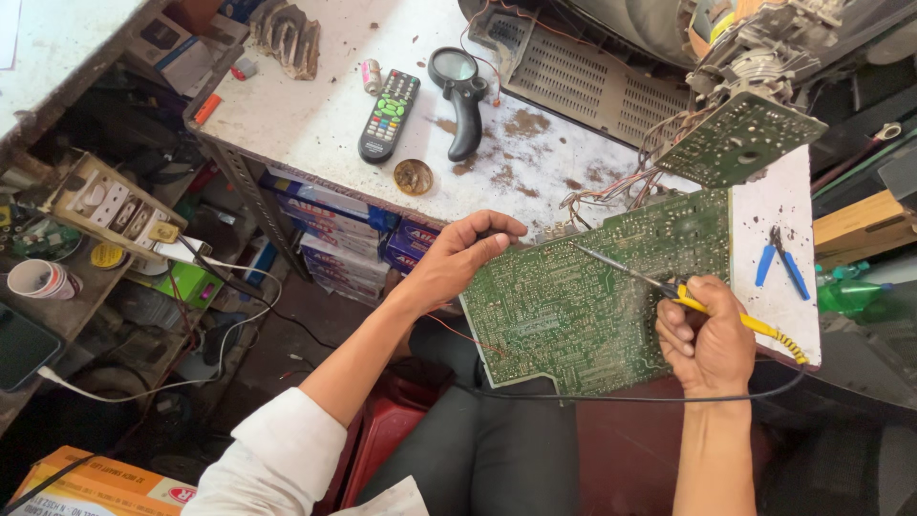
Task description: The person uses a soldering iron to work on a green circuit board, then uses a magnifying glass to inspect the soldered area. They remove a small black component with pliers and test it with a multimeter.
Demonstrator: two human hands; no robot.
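A large green circuit board (592,296) lies tilted over the person's lap, its far edge against the white workbench (315,124). The left hand (458,263) clamps the board's upper left corner, fingers curled over the edge. The right hand (707,344) has its fingers wrapped around a yellow-handled soldering iron (669,287), tip touching the board. Its black cord (611,397) crosses below. Beyond lie a smaller board (740,139) on wires, blue pliers (781,258), a magnifying glass (461,91) and a remote control (389,115).
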